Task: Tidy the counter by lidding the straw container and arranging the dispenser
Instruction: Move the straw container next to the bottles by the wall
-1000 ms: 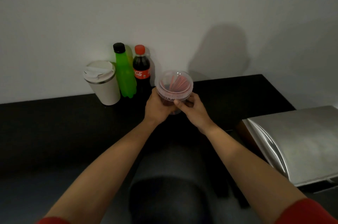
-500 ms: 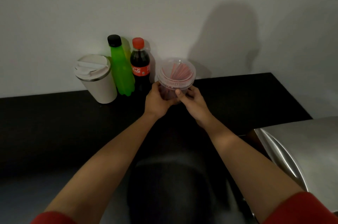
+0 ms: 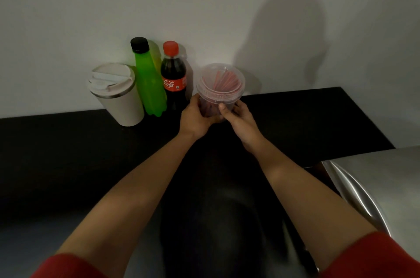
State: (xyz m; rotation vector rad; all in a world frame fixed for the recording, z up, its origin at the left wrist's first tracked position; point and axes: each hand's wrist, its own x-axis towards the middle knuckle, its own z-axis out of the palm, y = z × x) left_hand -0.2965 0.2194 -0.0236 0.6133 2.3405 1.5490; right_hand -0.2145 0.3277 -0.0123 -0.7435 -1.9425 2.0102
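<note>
Straw container (image 3: 220,89) clasped by left hand (image 3: 197,116) and right hand (image 3: 241,119)
If nudged sideways, the cola bottle (image 3: 173,77) (just beside) could be toppled; the lid seems seated

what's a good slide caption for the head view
Both hands hold a lidded clear straw container beside a cola bottle on a black counter.

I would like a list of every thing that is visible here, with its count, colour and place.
straw container: 1, clear with lid on, pink straws inside, held at back of counter
cola bottle: 1, dark with red cap, left of container
green bottle: 1, black cap, left of cola
travel cup: 1, white, leftmost
counter: 1, black
metal dispenser: 1, silver, lower right
left hand: 1, grips container
right hand: 1, grips container
</note>
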